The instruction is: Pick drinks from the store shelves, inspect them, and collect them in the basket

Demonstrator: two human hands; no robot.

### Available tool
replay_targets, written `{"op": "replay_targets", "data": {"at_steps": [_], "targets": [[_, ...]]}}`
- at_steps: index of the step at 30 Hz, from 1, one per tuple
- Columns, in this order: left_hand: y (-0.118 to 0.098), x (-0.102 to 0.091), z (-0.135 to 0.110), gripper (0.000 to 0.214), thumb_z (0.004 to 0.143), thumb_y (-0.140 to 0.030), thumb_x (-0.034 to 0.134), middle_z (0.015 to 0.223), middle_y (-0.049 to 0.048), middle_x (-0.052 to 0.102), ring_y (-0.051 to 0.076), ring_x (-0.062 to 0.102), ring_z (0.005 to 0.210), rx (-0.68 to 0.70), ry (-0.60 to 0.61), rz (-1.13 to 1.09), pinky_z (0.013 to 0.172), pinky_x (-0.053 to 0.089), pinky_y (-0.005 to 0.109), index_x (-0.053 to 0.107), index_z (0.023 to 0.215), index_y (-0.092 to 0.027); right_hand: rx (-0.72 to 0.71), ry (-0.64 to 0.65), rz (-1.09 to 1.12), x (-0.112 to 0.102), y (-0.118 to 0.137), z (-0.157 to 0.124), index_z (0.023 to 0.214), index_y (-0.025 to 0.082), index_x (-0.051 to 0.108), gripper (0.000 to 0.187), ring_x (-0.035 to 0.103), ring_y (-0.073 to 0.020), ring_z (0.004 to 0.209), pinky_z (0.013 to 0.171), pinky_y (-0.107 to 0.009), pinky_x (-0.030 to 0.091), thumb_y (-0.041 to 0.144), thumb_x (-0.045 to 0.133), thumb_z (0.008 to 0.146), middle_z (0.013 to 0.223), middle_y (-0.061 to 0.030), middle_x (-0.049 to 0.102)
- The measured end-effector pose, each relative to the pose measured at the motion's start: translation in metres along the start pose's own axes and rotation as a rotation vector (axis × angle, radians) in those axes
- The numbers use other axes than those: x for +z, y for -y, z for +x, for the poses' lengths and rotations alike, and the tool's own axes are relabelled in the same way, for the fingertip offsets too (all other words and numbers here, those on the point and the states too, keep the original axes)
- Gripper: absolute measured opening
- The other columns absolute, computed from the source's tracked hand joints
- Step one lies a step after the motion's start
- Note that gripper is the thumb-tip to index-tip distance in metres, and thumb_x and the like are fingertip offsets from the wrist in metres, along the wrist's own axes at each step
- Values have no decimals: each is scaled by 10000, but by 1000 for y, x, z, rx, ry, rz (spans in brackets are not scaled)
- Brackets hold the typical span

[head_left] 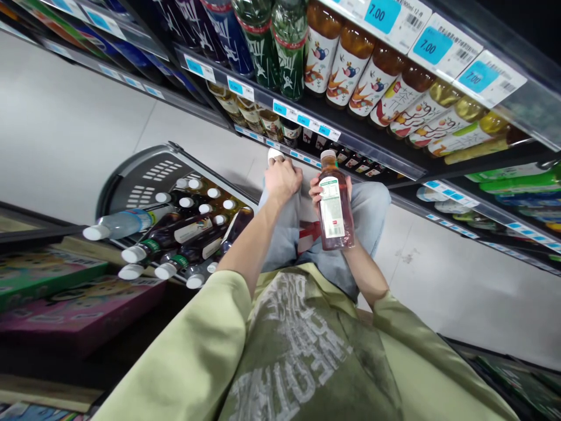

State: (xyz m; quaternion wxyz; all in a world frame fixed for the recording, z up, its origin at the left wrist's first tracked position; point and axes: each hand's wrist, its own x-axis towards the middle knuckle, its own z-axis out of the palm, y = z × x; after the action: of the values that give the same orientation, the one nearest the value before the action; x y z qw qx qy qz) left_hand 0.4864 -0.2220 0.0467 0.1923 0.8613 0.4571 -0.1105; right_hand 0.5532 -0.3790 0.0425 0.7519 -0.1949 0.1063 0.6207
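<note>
My right hand (314, 192) is wrapped around a bottle of reddish-brown drink (336, 204), with fingers showing on both sides. The bottle stands nearly upright in front of my right knee, its pale, green-edged back label facing me and its cap on. My left hand (283, 178) is closed over my left knee, fingers curled. Whether anything is inside it is hidden. A white rounded thing (275, 154), perhaps a shoe tip, shows just beyond it. To the left, a grey shopping basket (127, 166) is packed with several white-capped bottles, including a clear one (127, 223) lying across its edge.
Drink shelves run across the front, with labelled tea bottles (322, 55), green bottles (289, 52) and price tags (432, 44) overhead. Dark small bottles (357, 162) line the lowest shelf. Pink and green boxes (83, 301) lie on a left shelf. Pale floor (421, 257) extends right.
</note>
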Motion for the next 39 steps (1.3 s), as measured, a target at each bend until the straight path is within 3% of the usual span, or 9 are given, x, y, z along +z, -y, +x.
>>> {"op": "replay_targets", "data": {"at_steps": [8,13,23,30,39], "targets": [[2,2,0,502,1035,-320,367,1428,247,659,409,542,1381,13,-7,-20,1052,526,511,703,1362,-141,-10,33,161,-5,-1,-3,1243,221,642,660,562,-106,745,580,-176,519,791,425,991,1025,-22,682],[0,-1,-1,509,1034,-321,359,1426,241,661,406,536,1392,9,-1,-26,1063,523,512,702,1367,-146,28,69,182,-2,0,-6,1323,245,596,623,583,-120,803,655,-218,567,755,538,969,1068,-13,685],[-1,-4,-2,528,1021,-320,355,1433,234,664,410,532,1404,-2,18,-27,1069,523,531,695,1389,-152,46,68,199,0,0,-5,1271,259,610,560,586,-133,782,644,-241,573,728,522,977,1061,-25,679],[-2,-4,-2,513,1025,-314,359,1419,241,663,409,539,1396,-2,14,-36,1063,521,524,704,1364,-145,-10,-39,69,11,0,-12,1292,243,640,596,596,-151,833,780,-293,598,737,476,1002,1067,-35,695],[-2,-4,-2,509,1033,-321,353,1440,232,652,401,530,1388,1,24,-29,1061,521,506,710,1354,-152,0,-15,70,6,-1,-7,1234,224,642,627,581,-136,790,699,-254,580,777,467,995,1048,-29,698]]}}
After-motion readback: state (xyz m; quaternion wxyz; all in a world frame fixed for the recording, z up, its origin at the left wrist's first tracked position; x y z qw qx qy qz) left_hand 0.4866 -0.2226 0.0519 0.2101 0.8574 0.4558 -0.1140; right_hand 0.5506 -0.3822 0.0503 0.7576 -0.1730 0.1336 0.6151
